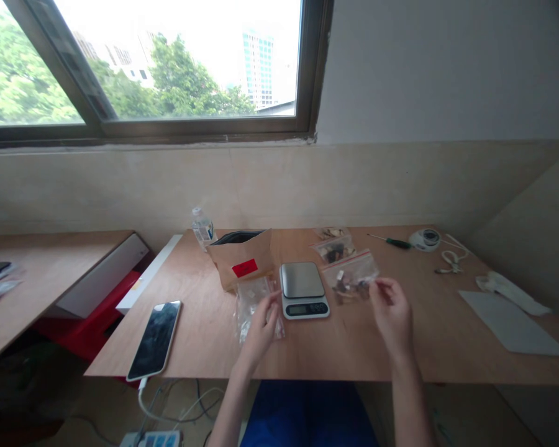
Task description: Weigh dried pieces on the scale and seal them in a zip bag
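My right hand [394, 313] pinches the right corner of a clear zip bag [354, 273] with a red seal line and small dark and shiny pieces inside. This bag lies just right of a small white digital scale [302, 288] with a bare metal plate. My left hand [261, 326] hovers over or rests on clear plastic bags [250, 304] left of the scale, its fingers slightly curled and apart. Whether it touches them is unclear. Behind the clear bags stands an open brown paper pouch [242, 264] with a red label.
Two more zip bags [334, 249] lie behind. A water bottle [203, 230] stands by the pouch. At left is a phone [154, 340] on a cable. On the right are a green screwdriver [397, 243], a white dome camera [425, 239] and a white sheet [515, 326].
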{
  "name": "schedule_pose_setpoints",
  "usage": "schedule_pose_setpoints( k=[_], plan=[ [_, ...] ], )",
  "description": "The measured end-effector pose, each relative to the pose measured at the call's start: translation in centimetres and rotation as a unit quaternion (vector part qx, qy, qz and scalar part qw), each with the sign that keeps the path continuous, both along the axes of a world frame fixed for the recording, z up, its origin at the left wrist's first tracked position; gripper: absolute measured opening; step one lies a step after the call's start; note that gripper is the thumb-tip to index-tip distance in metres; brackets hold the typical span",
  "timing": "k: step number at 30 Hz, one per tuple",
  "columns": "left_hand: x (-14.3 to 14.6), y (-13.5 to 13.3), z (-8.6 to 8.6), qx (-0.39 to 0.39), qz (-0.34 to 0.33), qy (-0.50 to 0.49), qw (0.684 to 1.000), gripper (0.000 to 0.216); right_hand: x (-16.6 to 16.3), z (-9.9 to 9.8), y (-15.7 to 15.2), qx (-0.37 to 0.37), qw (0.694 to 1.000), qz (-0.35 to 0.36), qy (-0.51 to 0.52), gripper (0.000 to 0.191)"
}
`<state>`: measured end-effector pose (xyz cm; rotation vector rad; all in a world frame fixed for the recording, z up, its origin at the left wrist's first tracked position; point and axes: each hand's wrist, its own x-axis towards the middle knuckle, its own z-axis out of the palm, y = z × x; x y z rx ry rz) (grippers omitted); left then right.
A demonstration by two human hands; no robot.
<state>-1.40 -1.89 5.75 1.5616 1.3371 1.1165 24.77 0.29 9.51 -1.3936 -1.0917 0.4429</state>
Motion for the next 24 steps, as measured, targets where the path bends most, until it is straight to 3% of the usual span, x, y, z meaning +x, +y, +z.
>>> schedule_pose_setpoints(
  k=[3,6,10,12,14,18,20,24],
  plan=[
    [2.3,-1.5,3.5,-0.048,-0.053,-0.118,0.990,0.034,-2.1,1.4,-2.4,-0.032,0.990,0.049,0.125,0.035],
    [3.1,-2.7,5.1,-0.102,-0.093,-0.194,0.971,0.039,-4.0,1.3,-3.2,-0.056,0.974,0.084,0.200,0.037],
    [2.9,-3.8,5.0,-0.165,-0.151,-0.277,0.935,0.038,-5.9,0.7,-3.5,-0.087,0.962,0.129,0.226,0.034],
    [2.8,-4.3,4.9,-0.172,-0.156,-0.272,0.934,0.030,-6.7,0.4,-3.5,-0.099,0.960,0.155,0.213,0.031],
    [2.7,-4.5,5.1,-0.172,-0.133,-0.257,0.942,0.025,-7.6,0.2,-3.6,-0.093,0.968,0.161,0.170,0.029],
    [2.6,-4.6,5.5,-0.155,-0.069,-0.242,0.955,0.024,-9.5,0.4,-4.1,-0.023,0.995,0.091,0.029,0.028],
    [2.6,-4.5,5.5,-0.151,-0.071,-0.228,0.959,0.026,-10.5,0.8,-4.7,-0.023,0.989,0.147,-0.004,0.024],
    [2.9,-4.5,5.3,-0.130,-0.043,-0.200,0.970,0.036,-12.2,1.8,-6.0,-0.112,0.941,0.316,0.040,0.032]
  ],
)
